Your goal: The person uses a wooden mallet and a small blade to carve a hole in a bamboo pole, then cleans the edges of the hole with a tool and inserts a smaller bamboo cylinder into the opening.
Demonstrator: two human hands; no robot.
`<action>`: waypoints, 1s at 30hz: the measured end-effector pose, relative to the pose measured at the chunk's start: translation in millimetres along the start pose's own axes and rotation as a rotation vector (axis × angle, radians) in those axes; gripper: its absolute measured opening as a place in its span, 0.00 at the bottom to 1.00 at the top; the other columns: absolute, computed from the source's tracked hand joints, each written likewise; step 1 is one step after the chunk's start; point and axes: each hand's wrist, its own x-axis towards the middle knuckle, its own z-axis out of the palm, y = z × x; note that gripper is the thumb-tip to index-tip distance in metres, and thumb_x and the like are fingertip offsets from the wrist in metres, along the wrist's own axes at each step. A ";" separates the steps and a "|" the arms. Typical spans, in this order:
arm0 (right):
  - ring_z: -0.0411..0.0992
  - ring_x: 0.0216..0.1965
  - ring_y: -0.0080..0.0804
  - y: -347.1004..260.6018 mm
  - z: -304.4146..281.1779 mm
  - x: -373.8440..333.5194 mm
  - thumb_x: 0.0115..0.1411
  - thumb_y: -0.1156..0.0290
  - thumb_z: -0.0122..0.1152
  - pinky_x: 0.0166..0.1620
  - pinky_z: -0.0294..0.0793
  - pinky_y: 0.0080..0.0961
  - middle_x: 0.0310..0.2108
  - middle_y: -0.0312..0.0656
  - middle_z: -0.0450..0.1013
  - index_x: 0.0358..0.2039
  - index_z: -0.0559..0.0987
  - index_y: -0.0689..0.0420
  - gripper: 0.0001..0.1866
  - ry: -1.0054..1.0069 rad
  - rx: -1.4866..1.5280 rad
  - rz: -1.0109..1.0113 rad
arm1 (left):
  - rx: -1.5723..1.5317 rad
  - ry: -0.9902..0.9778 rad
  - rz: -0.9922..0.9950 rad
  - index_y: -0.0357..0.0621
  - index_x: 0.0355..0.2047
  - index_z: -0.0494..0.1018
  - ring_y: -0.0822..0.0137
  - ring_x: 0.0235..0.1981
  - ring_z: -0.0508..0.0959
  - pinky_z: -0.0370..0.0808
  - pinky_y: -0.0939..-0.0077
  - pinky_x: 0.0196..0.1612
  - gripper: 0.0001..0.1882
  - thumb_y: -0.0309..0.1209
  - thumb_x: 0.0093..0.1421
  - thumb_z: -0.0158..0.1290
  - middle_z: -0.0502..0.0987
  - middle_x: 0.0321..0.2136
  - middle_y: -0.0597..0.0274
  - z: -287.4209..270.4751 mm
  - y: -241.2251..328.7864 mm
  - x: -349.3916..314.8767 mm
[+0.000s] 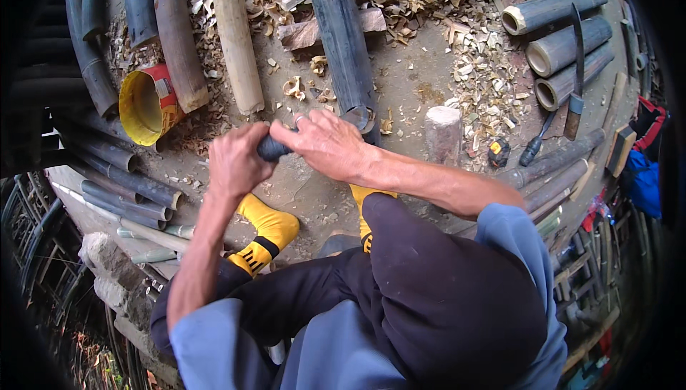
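Observation:
My left hand [239,158] is closed around a short, dark, rounded rod-like thing [273,148], held low in front of me between my knees. My right hand [330,143] is closed at the other end of it, fingers curled over. Most of the thing is hidden by my hands, so its kind does not show. Just beyond my right hand lies a dark bamboo tube [341,47], its near end close to my wrist and its middle across a rough wooden block [296,34]. A pale, peeled bamboo piece [239,51] lies beyond my left hand.
Bamboo shavings [493,68] litter the ground. Left are a yellow-red can [145,108] and bamboo pieces [175,40]. On the right stand a stubby wooden block [443,133], a tape measure [499,151], a screwdriver-like tool [532,149], a curved blade [577,68] and cut bamboo tubes [568,47].

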 end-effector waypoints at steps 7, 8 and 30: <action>0.73 0.32 0.47 14.6 3.7 0.0 0.49 0.80 0.53 0.38 0.73 0.38 0.31 0.49 0.71 0.49 0.66 0.60 0.23 0.360 0.089 0.113 | 0.226 -0.098 0.293 0.46 0.23 0.71 0.54 0.24 0.78 0.75 0.60 0.26 0.09 0.25 0.38 0.54 0.74 0.20 0.58 -40.3 11.8 63.6; 0.73 0.33 0.47 17.6 4.7 -1.1 0.50 0.80 0.52 0.38 0.73 0.38 0.31 0.50 0.71 0.48 0.66 0.61 0.22 0.424 0.110 0.153 | 0.236 -0.110 0.346 0.45 0.23 0.71 0.55 0.23 0.78 0.75 0.61 0.25 0.09 0.25 0.37 0.54 0.74 0.20 0.58 -42.1 15.6 74.9; 0.71 0.38 0.34 4.8 -58.3 -51.1 0.52 0.64 0.60 0.42 0.75 0.34 0.42 0.47 0.69 0.57 0.60 0.65 0.34 0.523 1.163 0.275 | -0.738 0.145 -0.011 0.35 0.43 0.67 0.65 0.41 0.73 0.73 0.68 0.37 0.26 0.37 0.48 0.60 0.71 0.40 0.50 3.3 79.3 -15.5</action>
